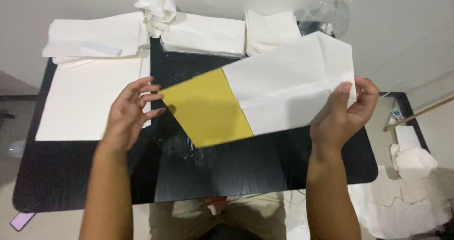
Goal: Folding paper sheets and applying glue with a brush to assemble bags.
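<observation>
A folded paper piece, white with a yellow end [208, 107], hangs above a black table [246, 169]. My right hand [343, 114] pinches the white end [293, 84] at its right edge, thumb on top. My left hand [130, 112] is at the yellow tip with fingers spread, its fingertips touching or just beside that corner. The paper slopes down from upper right to lower left and shows fold creases.
A large white sheet [90, 98] lies flat on the table's left. Stacks of white folded paper [203, 34] line the far edge, with a crumpled wad [158, 8]. More white sheets [406, 192] lie on the floor at right. A wall rises behind the table.
</observation>
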